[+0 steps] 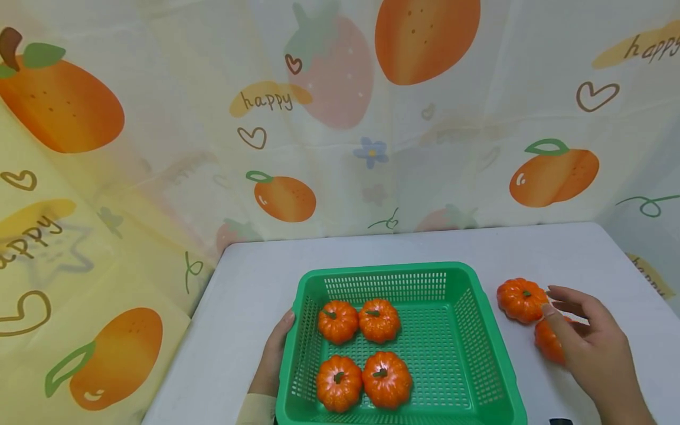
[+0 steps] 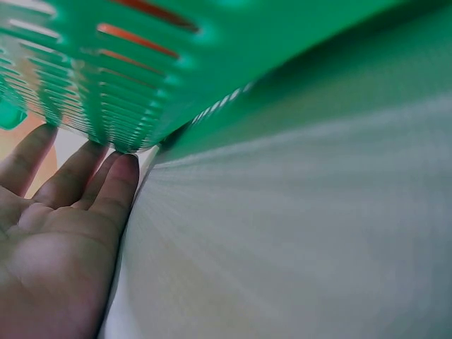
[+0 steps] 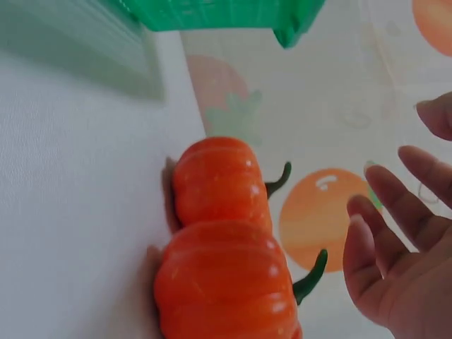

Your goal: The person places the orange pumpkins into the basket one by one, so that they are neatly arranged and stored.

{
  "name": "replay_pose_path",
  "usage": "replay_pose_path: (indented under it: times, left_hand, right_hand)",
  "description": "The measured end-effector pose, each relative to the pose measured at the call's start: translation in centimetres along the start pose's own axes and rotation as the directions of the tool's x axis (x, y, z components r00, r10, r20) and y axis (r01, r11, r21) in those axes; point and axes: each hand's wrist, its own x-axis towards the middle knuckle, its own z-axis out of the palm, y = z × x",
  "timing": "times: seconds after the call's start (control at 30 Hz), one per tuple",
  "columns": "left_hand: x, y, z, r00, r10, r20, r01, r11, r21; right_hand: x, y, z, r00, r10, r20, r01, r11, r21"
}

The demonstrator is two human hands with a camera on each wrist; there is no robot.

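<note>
Green mesh basket (image 1: pixel 379 268): set on the white table (image 1: pixel 228 310), in front of the body, with pumpkins gathered in the left part.
Left hand (image 1: pixel 274 351): laid along the basket's left outer wall, fingers nearly straight, tips touching the mesh in the left wrist view, not curled round anything.
Pale sleeve (image 1: pixel 257 408): drawn to the left wrist, beside the basket's lower left side.
Back pair in basket: back-left pumpkin (image 1: pixel 338 322) and back-right pumpkin (image 1: pixel 379 320), orange, ribbed and green-stemmed, side by side.
Front pair in basket: front-left pumpkin (image 1: pixel 339 383) and front-right pumpkin (image 1: pixel 386 380), also side by side, nearer the body than the back pair.
Far loose pumpkin (image 1: pixel 520 301): resting on the table, to the right of the basket, stem upward.
Near loose pumpkin (image 1: pixel 547 342): resting just beside the far one (partly hidden by the right hand (image 1: pixel 600 342) in the head view); cannot tell whether touching.
Right hand: fingers loosely curved and parted from the thumb, holding nothing; poised just above the loose pair, with a gap visible in the right wrist view.
Fruit-print cloth (image 1: pixel 340 159): hung behind the table, printed with oranges, strawberries, hearts and "happy".
</note>
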Motion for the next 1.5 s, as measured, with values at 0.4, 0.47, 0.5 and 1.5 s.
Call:
replay_pose_path:
  times: [0.4,0.47,0.5,1.5]
  left_hand:
    - [1.0,0.1,-0.1,0.997,-0.065,0.029,0.069,0.983,-0.172]
    - [1.0,0.0,-0.1,0.999,-0.044,0.03,0.048,0.986,-0.157]
    - [0.9,0.0,-0.1,0.999,-0.04,0.031,0.044,0.988,-0.147]
    - [-0.1,0.3,0.2,1.0,0.02,-0.001,-0.019,0.994,0.108]
  right_hand:
    - [0.7,0.6,-1.1,0.974,0.204,-0.1,-0.201,0.979,0.037]
    - [0.9,0.9,-1.2,0.969,0.223,-0.109,-0.22,0.975,0.043]
    - [1.0,1.0,-1.3,0.966,0.234,-0.108,-0.229,0.972,0.051]
    - [3.5,5.8,-0.5,0.903,0.368,0.222,-0.357,0.93,-0.088]
